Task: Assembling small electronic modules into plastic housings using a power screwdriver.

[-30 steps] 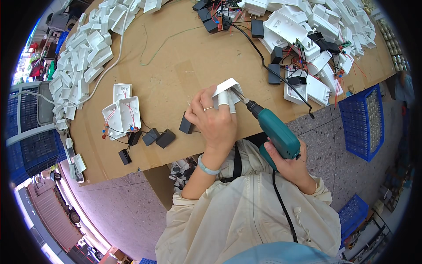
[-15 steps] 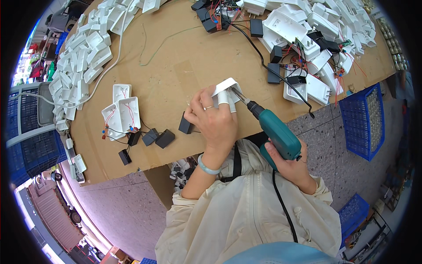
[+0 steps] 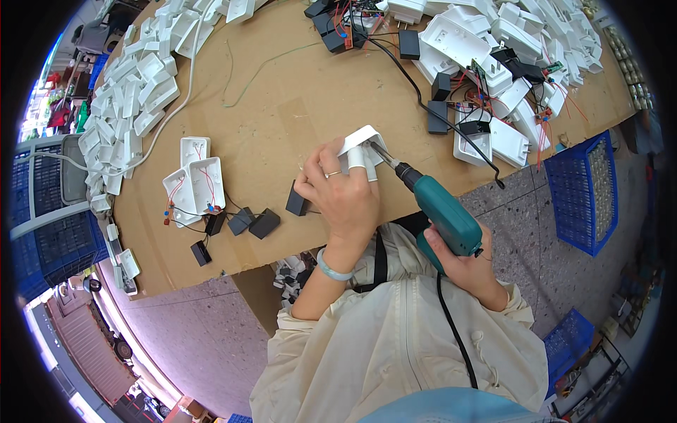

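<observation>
My left hand (image 3: pixel 344 201) is closed around a white plastic housing (image 3: pixel 364 134) near the table's front edge. White wraps cover two of its fingertips. In my right hand (image 3: pixel 471 273) is a green corded electric screwdriver (image 3: pixel 447 215), gripped by its handle. Its metal bit reaches into the hollow of the housing; the exact contact point is hidden. Beside my left hand lies a black block (image 3: pixel 297 200). Farther left, white open shells (image 3: pixel 206 185) with red wires sit next to more black blocks (image 3: pixel 264 223).
White shells (image 3: pixel 144 92) are heaped at the far left, with more casings (image 3: pixel 458 42) and wired parts at the far right. A black cable (image 3: pixel 409 74) crosses the cardboard-covered table (image 3: pixel 282 120). Blue crates (image 3: pixel 584 194) stand beyond its right edge. The tool's cord (image 3: pixel 451 321) hangs over my lap.
Almost nothing differs. The view has shifted very slightly; both hands keep their hold, and the screwdriver's bit stays inside the housing.
</observation>
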Tool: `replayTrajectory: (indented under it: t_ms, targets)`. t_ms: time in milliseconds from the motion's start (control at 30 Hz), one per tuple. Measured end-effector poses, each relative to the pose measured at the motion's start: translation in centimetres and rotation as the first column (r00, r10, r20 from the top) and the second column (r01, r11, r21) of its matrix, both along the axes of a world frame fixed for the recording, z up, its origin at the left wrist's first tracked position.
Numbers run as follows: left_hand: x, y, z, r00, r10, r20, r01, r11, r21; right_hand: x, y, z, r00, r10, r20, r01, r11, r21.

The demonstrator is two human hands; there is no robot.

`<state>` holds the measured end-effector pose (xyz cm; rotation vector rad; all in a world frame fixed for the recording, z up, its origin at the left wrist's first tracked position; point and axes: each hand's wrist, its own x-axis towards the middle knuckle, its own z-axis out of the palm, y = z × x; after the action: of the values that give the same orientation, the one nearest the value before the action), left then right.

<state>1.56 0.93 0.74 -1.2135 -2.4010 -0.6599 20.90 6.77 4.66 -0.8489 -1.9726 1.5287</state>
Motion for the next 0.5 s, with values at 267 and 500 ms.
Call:
replayTrajectory:
  t_ms: [267, 500]
  targets:
    - [0.1, 0.2, 0.0, 1.0, 0.003, -0.018, -0.003, 1.0, -0.004, 1.7, 0.2, 1.7, 0.999, 0.037, 0.025, -0.037, 0.999, -0.011]
    - [0.1, 0.1, 0.4, 1.0, 0.012, -0.018, -0.013, 0.999, -0.045, 2.7, -0.2, 1.9, 0.996, -0.083, 0.021, 0.086, 0.962, -0.258]
